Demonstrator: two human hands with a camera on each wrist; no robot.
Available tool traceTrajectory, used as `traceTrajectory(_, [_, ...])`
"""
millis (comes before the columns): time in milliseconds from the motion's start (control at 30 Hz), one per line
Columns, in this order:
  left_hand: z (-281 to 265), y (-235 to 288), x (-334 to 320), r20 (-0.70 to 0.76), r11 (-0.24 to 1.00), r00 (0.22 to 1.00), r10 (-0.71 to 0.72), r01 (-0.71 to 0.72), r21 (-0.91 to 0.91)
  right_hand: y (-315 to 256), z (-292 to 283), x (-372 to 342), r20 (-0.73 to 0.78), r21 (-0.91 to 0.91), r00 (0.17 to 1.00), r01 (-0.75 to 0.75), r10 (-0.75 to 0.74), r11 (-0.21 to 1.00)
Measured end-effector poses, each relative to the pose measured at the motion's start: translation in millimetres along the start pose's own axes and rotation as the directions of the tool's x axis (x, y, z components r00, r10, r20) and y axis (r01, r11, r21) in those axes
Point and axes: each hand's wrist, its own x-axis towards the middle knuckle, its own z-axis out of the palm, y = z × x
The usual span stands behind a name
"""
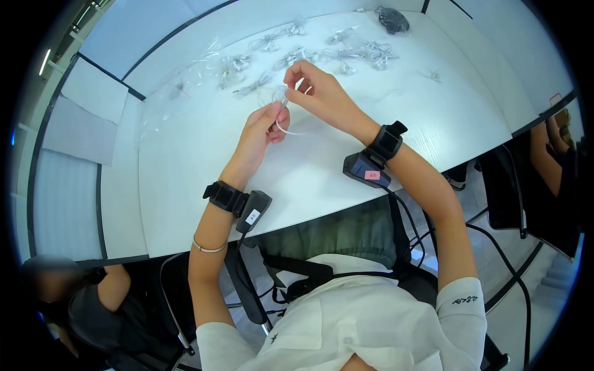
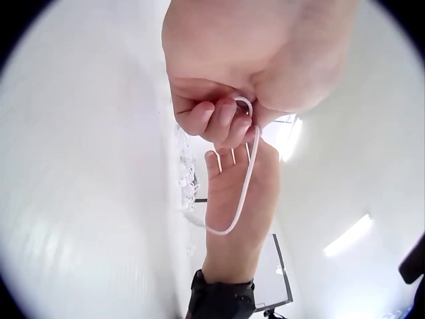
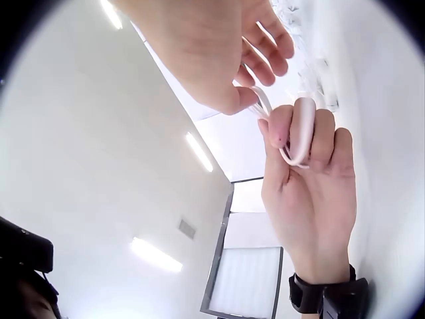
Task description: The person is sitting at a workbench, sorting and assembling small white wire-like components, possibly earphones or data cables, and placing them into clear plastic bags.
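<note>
A white cable (image 2: 244, 193) is gripped in my left hand (image 1: 258, 131), its fingers curled round it. From that hand a length of cable curves down in the left wrist view. In the right wrist view, a thicker white part of the cable (image 3: 305, 126) lies across the left fingers. My right hand (image 1: 328, 99) is just above and to the right of the left one, thumb and index finger pinching a loop of the same cable. Its other fingers are spread loosely.
Several coiled white cables (image 1: 297, 57) lie along the back of the white table (image 1: 371, 167). Clear plastic bags (image 1: 176, 93) are at the left, and a dark bundle (image 1: 392, 20) sits at the back right. Low partitions (image 1: 179, 25) border the table. Other people sit on both sides.
</note>
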Motion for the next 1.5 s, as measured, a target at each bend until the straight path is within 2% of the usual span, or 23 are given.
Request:
traceTrajectory(33, [-0.4, -0.6, -0.1, 0.000, 0.999, 1.000, 0.004, -0.004, 0.034, 2.9, 1.1, 0.0, -0.004, 0.008, 1.000, 0.018, -0.018, 1.000])
traceTrajectory(67, [-2.0, -2.0, 0.7, -0.031, 0.998, 1.000, 0.001, 0.001, 0.055, 6.4, -1.9, 0.7, 0.073, -0.021, 0.997, -0.009, 0.011, 1.000])
traceTrajectory(133, [-3.3, 0.1, 0.0, -0.012, 1.000, 1.000, -0.003, 0.003, 0.031, 9.4, -4.1, 1.8, 0.197, 0.100, 0.974, -0.137, 0.115, 0.986])
traceTrajectory(233, [-6.1, -1.1, 0.2, 0.039, 0.999, 0.999, 0.006, -0.008, 0.049, 3.7, -8.2, 5.3, 0.281, 0.112, 0.947, -0.197, 0.159, 0.974])
traceTrajectory(433, [-1.6, 3.3, -1.7, 0.070, 0.994, 0.998, -0.007, 0.000, 0.108, -0.8, -6.7, 4.3, 0.267, 0.262, 0.948, -0.246, 0.174, 0.933])
traceTrajectory(533, [-1.6, 2.4, -1.5, 0.104, 0.982, 0.994, 0.026, -0.044, 0.183, -2.6, -2.5, 2.8, 0.257, 0.316, 0.939, -0.305, 0.229, 0.898])
traceTrajectory(833, [-2.0, -0.4, -0.7, 0.088, 0.970, 0.994, 0.062, -0.081, 0.230, -8.4, -4.9, -0.5, 0.268, 0.364, 0.938, -0.311, 0.221, 0.878])
traceTrajectory(933, [-2.9, -0.3, -1.9, 0.104, 0.968, 0.994, 0.030, -0.055, 0.247, -10.1, -9.9, 1.0, 0.395, 0.381, 0.878, -0.426, 0.272, 0.821])
traceTrajectory(1033, [-0.9, 2.4, -2.7, 0.138, 0.965, 0.990, 0.016, -0.051, 0.258, -12.0, -14.8, 2.3, 0.440, 0.405, 0.850, -0.476, 0.290, 0.780])
traceTrajectory(1167, [-0.7, -2.6, -1.9, 0.153, 0.946, 0.988, -0.013, -0.038, 0.321, -11.2, -11.5, 0.4, 0.410, 0.298, 0.834, -0.506, 0.370, 0.809])
traceTrajectory(1367, [-0.8, -3.1, -2.9, 0.123, 0.951, 0.992, 0.011, -0.048, 0.306, -7.8, -12.7, 0.5, 0.397, 0.338, 0.849, -0.489, 0.350, 0.804])
traceTrajectory(1500, [-0.3, -3.2, -3.2, 0.104, 0.956, 0.994, 0.031, -0.060, 0.286, -8.0, -17.1, 3.2, 0.406, 0.243, 0.850, -0.454, 0.335, 0.857])
